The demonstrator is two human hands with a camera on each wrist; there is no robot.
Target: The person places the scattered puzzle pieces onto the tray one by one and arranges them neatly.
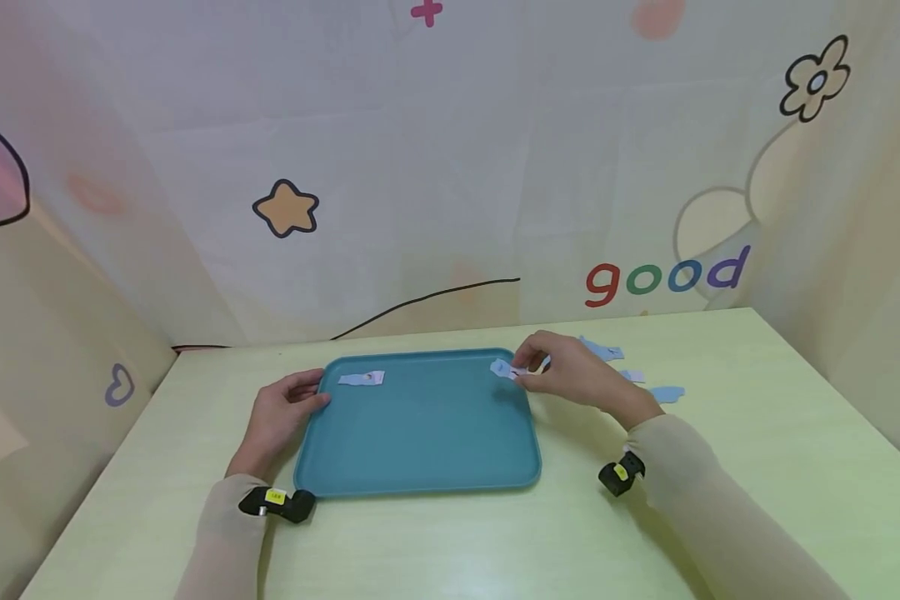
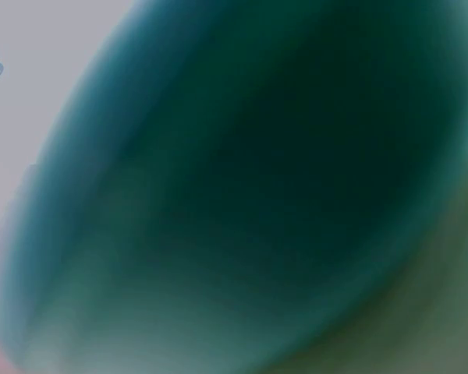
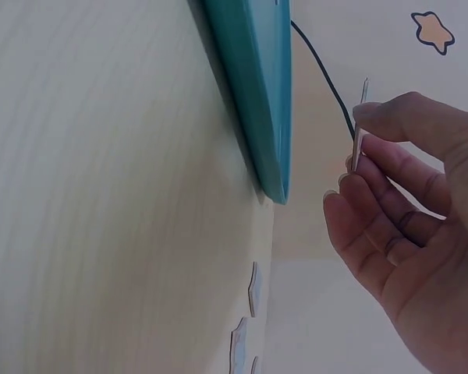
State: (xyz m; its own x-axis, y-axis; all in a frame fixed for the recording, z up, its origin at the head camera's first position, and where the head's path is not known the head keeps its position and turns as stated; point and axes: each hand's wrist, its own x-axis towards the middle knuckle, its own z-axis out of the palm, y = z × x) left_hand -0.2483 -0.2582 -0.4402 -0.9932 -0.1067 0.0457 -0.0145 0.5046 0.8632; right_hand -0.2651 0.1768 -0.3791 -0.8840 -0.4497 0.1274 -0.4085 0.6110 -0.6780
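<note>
At the upper left side of the teal tray (image 1: 420, 433), my left hand (image 1: 281, 412) holds the rim, thumb over the edge. The left wrist view shows mostly the blurred tray (image 2: 296, 156). My right hand (image 1: 570, 371) is over the tray's upper right corner, pinching a small light-blue and white flat piece (image 1: 501, 367) between thumb and fingers. Edge-on in the right wrist view, this piece (image 3: 359, 140) looks thin, held by the right hand (image 3: 421, 226) higher than the tray rim. Another blue and white piece (image 1: 362, 378) lies inside the tray at upper left.
Several flat blue pieces lie on the pale table (image 1: 420, 550) right of the tray, among them a far piece (image 1: 603, 352) and a rounded piece (image 1: 667, 394), partly behind the right forearm. A printed curtain (image 1: 420, 167) hangs along the table's back edge.
</note>
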